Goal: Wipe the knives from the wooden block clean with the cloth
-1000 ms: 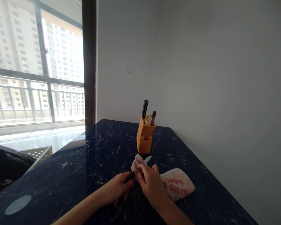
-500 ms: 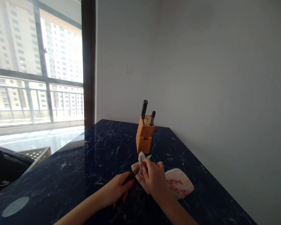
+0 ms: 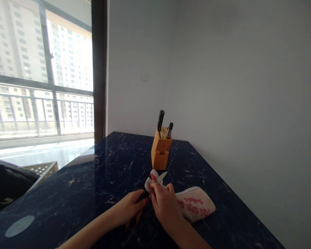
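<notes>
My left hand (image 3: pixel 133 204) is closed round the black handle of a knife (image 3: pixel 162 177), whose blade points away and to the right. My right hand (image 3: pixel 164 200) pinches a whitish cloth (image 3: pixel 153 173) with red lettering against the blade near the handle. The blade's tip sticks out past the cloth. More of the cloth spreads on the table to the right of my right wrist, its red writing showing. Just beyond the blade stands a wooden knife block (image 3: pixel 160 152) with two dark-handled pieces in its slots.
The dark blue marbled table (image 3: pixel 119 162) reaches to the wall behind the block. A pale oval patch (image 3: pixel 20 226) lies at the table's left. Beyond the left edge are a dark bag-like thing (image 3: pixel 10 186) and a perforated light-coloured surface (image 3: pixel 43 169). A large window fills the far left.
My right hand has slid the cloth along the blade toward the handle, and more of the blade's tip shows. My left hand keeps its hold on the knife.
</notes>
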`<state>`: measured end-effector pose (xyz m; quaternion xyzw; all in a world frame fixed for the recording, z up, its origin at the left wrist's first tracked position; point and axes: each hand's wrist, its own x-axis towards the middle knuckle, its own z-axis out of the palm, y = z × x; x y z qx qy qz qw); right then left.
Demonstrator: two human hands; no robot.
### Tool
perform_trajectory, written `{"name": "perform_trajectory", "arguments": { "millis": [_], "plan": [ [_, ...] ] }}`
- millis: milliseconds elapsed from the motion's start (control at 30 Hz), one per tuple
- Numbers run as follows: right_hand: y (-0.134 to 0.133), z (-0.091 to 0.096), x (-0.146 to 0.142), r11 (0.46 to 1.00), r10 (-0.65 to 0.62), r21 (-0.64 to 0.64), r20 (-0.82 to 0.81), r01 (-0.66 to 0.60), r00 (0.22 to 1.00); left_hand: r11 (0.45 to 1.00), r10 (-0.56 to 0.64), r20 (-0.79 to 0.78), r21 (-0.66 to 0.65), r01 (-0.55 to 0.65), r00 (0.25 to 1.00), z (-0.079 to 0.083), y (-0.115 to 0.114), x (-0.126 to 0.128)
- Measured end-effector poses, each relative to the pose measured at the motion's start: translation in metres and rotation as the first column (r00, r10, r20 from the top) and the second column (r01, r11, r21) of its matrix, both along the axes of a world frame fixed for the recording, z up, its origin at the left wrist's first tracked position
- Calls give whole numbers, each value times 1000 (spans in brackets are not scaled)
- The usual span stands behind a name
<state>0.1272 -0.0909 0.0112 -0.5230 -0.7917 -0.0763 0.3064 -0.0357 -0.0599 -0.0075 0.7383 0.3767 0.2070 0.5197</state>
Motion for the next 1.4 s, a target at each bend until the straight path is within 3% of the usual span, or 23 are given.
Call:
{"name": "perform_trajectory", "arguments": {
  "millis": [233, 500, 733, 967, 1167, 1400],
  "plan": [
    [-3, -1, -1, 999, 52, -1, -78, -52, 996, 1000, 21, -6, -12, -21, 1000, -1, 1, 2],
    [-1, -2, 1, 1000, 18, -12, -76, -19, 997, 999, 40, -15, 1, -40, 999, -5, 4, 3],
    [13, 4, 20, 981, -194, -4, -69, 194, 979, 999, -27, -16, 19, 27, 1000, 6, -3, -1],
    [23, 3, 38, 954, -298, 14, -83, 300, 951, 1000, -18, -17, 3, 18, 1000, 2, -1, 0],
    [25, -1, 43, 948, -318, -60, -81, 314, 945, 992, 123, 87, 17, -125, 989, 2, -2, 4],
    [21, 4, 43, 945, -316, 19, -194, 325, 929, 949, 273, 129, 126, -289, 953, 4, 3, 0]
  ]
}}
